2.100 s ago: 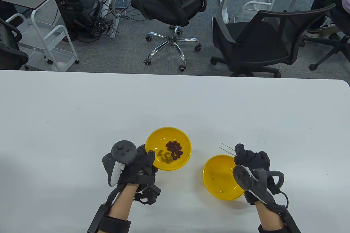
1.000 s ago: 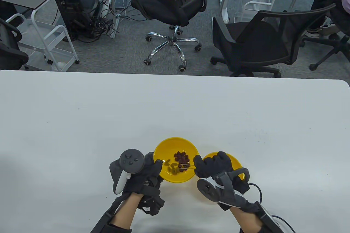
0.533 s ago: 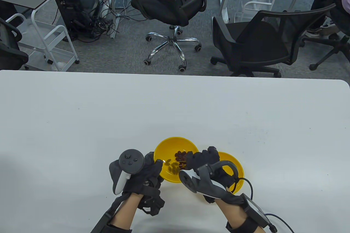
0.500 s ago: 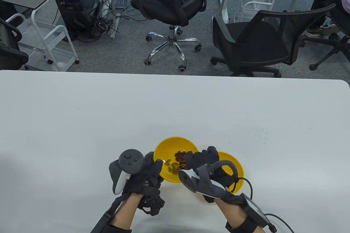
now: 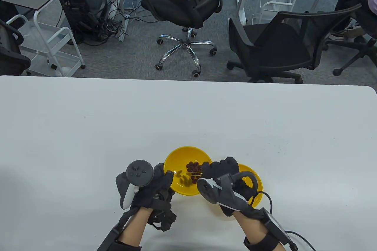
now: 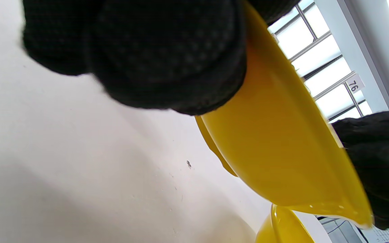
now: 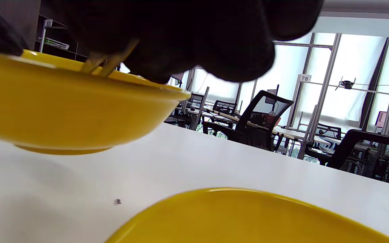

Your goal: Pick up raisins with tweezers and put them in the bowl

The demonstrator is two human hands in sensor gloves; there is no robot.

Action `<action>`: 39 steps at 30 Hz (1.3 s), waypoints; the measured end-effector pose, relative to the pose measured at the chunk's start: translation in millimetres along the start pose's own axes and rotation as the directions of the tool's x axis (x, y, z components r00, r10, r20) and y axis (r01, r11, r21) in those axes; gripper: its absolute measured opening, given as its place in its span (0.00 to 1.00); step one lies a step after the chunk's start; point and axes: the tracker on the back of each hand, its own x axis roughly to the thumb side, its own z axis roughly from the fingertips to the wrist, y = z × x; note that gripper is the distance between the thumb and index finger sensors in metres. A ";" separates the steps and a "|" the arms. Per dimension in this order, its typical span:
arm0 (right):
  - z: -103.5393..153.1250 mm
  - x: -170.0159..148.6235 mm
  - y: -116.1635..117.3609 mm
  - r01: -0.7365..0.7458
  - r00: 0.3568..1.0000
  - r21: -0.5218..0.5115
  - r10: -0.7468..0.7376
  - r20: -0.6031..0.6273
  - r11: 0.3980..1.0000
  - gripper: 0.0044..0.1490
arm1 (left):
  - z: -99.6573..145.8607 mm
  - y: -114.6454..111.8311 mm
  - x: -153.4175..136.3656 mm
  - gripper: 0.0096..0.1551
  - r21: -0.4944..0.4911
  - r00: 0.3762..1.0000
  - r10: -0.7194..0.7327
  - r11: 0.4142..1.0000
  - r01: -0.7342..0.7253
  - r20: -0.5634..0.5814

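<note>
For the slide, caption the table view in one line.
Left hand steadies the yellow bowl of raisins while the right hand reaches in with tweezers; a second yellow bowl waits beside it.

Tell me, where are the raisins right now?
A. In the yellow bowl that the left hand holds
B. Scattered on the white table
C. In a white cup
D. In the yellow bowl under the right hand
A: the table view shows the raisins inside the bowl that the left hand grips at its rim.
</note>
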 end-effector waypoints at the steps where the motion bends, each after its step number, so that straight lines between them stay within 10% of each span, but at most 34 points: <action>1: -0.1 -2.7 -0.3 0.010 1.000 -0.002 -0.010 -0.008 1.000 0.29 | -0.2 0.1 -0.6 0.34 0.001 1.000 -0.001 1.000 0.001 -0.003; 16: 33.4 -100.3 7.9 0.352 0.892 -0.063 -0.355 -0.280 0.934 0.29 | -4.2 7.3 -11.8 0.34 0.051 0.999 -0.015 0.999 0.017 -0.050; 39: 40.2 -128.2 44.9 0.125 0.936 0.272 -0.023 -0.352 0.954 0.29 | -1.7 1.3 -13.3 0.34 0.035 0.997 -0.059 0.998 0.060 -0.045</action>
